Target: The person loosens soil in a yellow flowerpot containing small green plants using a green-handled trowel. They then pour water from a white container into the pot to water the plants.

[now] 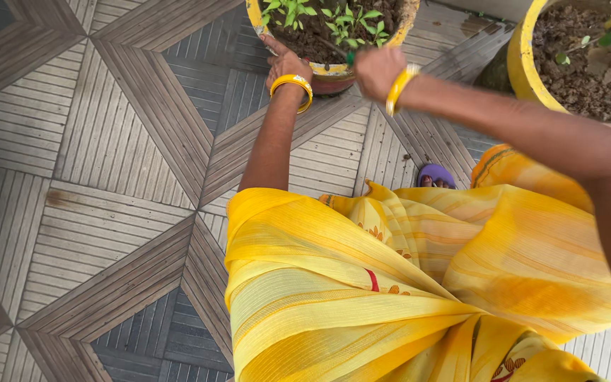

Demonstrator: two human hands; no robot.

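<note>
The left hand [286,65] grips the rim of a yellow flower pot [334,69] with small green plants [341,18]. The right hand [377,71] is curled in a fist around a thin dark tool [335,48].

Second yellow pot [525,64] (soil-filled), patterned floor [107,177].

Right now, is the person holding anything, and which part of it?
The left hand grips the rim of the yellow flower pot. The right hand is closed around a thin dark tool handle stuck in the soil.
</note>
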